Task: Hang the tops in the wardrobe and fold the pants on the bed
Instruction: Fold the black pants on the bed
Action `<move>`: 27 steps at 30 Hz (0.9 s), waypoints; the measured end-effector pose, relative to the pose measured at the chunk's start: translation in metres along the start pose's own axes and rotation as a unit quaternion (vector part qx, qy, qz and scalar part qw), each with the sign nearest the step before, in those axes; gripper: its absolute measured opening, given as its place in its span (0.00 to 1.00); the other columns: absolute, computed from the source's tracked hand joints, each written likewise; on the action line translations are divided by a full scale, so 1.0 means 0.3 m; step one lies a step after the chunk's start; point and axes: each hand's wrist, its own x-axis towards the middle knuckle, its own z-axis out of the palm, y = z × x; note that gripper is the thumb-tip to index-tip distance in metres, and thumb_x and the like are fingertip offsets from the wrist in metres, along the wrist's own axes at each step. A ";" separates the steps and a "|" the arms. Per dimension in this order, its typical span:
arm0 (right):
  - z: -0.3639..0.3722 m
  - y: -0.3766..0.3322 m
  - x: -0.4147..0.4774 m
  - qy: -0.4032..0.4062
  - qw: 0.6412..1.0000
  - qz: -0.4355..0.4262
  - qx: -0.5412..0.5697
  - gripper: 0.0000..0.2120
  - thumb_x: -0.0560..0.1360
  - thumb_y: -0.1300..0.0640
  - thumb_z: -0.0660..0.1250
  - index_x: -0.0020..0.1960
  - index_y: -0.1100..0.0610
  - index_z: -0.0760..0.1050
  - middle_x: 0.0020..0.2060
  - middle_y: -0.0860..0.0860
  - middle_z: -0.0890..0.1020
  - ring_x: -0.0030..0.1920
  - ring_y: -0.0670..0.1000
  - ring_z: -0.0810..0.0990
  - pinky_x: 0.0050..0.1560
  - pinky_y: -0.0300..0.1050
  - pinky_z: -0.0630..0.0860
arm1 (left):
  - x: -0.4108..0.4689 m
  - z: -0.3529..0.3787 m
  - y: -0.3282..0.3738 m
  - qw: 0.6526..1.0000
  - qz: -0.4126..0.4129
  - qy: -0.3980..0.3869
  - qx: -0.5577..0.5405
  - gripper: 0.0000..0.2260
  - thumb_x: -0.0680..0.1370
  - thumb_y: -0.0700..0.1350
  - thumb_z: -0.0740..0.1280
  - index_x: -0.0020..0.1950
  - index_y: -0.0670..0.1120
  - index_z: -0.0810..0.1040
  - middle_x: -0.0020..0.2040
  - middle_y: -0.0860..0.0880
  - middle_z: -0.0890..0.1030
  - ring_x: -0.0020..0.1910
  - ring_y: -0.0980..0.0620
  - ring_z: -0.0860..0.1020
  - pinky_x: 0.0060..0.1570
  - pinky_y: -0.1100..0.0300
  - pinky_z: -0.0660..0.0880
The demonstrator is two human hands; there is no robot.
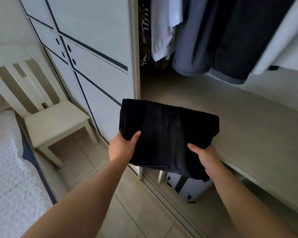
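As left hand (122, 147) and right hand (207, 159) grip, pants (167, 133) flat, crosswise

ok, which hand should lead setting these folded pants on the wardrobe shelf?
Right, probably. The right hand grips the folded pants at the corner nearest the shelf, by its front edge; the left hand grips the other corner out over the floor, in front of the closed door.

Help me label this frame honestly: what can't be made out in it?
Head view:
Left hand and right hand: fingers hidden under the folded pants; only thumbs show.
Hanging clothes: hangers and rail cut off by the top edge.
White case below the shelf: mostly hidden by the pants.
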 end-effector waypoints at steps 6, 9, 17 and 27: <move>-0.213 -0.064 -0.017 0.063 0.995 -0.032 0.067 0.25 0.71 0.59 0.73 0.66 0.58 0.71 0.55 0.51 0.78 0.53 0.52 0.76 0.55 0.46 0.71 | -0.042 0.140 0.198 0.996 0.065 -0.043 -0.036 0.28 0.72 0.62 0.68 0.66 0.45 0.73 0.58 0.46 0.80 0.57 0.44 0.78 0.48 0.57 0.73; -0.301 -0.094 -0.027 0.105 0.989 -0.053 0.094 0.26 0.71 0.60 0.73 0.66 0.58 0.70 0.53 0.48 0.77 0.56 0.52 0.76 0.55 0.45 0.70 | -0.052 0.194 0.297 0.990 0.106 -0.064 -0.070 0.29 0.72 0.60 0.69 0.66 0.45 0.73 0.58 0.47 0.80 0.58 0.44 0.78 0.52 0.56 0.75; -0.470 -0.108 -0.033 0.216 0.968 -0.066 0.109 0.26 0.71 0.61 0.72 0.67 0.60 0.69 0.57 0.52 0.77 0.57 0.55 0.76 0.54 0.45 0.71 | -0.039 0.390 0.454 0.967 0.153 -0.181 -0.091 0.28 0.73 0.60 0.68 0.67 0.44 0.72 0.59 0.45 0.79 0.58 0.44 0.77 0.51 0.57 0.74; -0.598 0.030 -0.018 0.224 0.968 0.084 0.073 0.24 0.70 0.58 0.74 0.64 0.59 0.73 0.56 0.55 0.80 0.51 0.56 0.80 0.54 0.47 0.75 | -0.012 0.621 0.406 0.938 0.084 -0.323 0.093 0.29 0.81 0.61 0.49 0.65 0.38 0.70 0.61 0.36 0.75 0.60 0.37 0.74 0.58 0.50 0.69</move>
